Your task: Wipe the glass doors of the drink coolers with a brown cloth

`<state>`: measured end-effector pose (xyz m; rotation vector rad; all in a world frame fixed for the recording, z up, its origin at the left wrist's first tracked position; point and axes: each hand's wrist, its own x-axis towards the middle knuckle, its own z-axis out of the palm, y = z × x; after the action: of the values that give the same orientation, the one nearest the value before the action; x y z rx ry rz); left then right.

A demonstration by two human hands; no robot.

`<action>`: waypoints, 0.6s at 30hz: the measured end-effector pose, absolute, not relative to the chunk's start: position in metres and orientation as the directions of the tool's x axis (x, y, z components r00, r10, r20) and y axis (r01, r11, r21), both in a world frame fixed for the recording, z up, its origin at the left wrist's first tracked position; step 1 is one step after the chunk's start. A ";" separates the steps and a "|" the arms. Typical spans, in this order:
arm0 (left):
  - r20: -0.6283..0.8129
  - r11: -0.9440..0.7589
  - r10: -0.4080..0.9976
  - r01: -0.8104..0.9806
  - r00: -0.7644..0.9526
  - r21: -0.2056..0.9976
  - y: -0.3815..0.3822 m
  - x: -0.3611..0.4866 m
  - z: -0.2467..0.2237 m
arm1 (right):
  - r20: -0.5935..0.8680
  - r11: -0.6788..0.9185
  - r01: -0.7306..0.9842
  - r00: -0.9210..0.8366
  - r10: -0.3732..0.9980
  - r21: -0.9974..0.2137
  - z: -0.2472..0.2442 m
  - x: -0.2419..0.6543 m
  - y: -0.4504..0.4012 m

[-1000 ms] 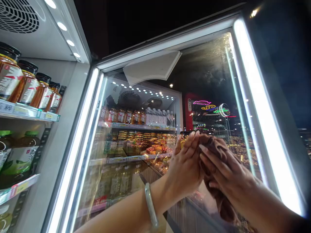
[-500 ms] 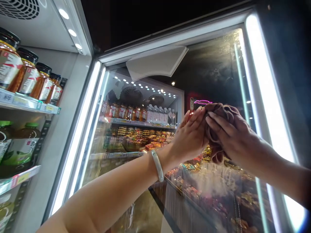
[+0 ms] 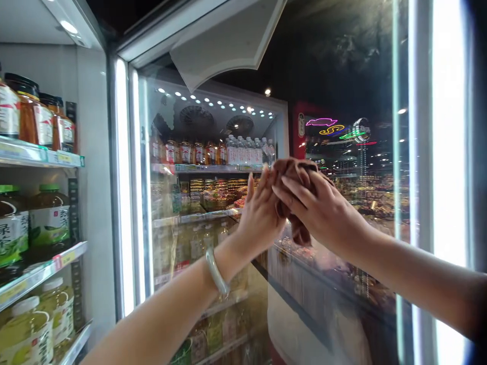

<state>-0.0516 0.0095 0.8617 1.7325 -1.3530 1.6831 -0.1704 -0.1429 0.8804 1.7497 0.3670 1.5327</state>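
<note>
A crumpled brown cloth (image 3: 300,230) is against the glass door (image 3: 342,71), between my two hands. My right hand (image 3: 323,203) presses on it, fingers bent over its folds. My left hand (image 3: 262,208) lies flat at the cloth's left edge with its fingers spread toward the glass; its inner side is hidden. A pale bangle (image 3: 216,272) circles my left wrist. The glass reflects shelves of bottles and coloured neon shapes.
Shelves on the left hold amber bottles with black caps (image 3: 34,114), green-capped bottles (image 3: 49,215) and white-capped bottles (image 3: 34,324). Bright light strips (image 3: 449,152) run down the door frame. A white panel (image 3: 228,43) hangs at the door's top.
Both hands and the cloth have moved left in the view. The view has shifted lower, showing more of the lower shelf and more neon reflections.
</note>
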 end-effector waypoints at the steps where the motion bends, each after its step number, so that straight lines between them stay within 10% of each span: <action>1: 0.897 -0.458 -0.395 -0.805 -0.196 -0.377 0.004 -0.055 0.846 | 0.684 -0.624 -0.282 0.261 0.681 0.729 0.870 -0.181 -0.151; 9: 0.847 -0.297 -0.379 -0.818 -0.372 -0.492 -0.079 -0.119 0.886 | 0.786 -0.672 -0.408 0.341 0.516 0.618 0.894 -0.267 -0.213; 18: 0.887 -0.207 -0.253 -0.874 -0.387 -0.440 -0.152 -0.168 1.024 | 0.883 -0.799 -0.448 -0.044 0.467 0.400 1.008 -0.290 -0.250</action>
<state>-0.1677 -0.1516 1.0241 1.3296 -1.5582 1.6349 -0.2902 -0.2503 1.0078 1.6181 0.0194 1.9019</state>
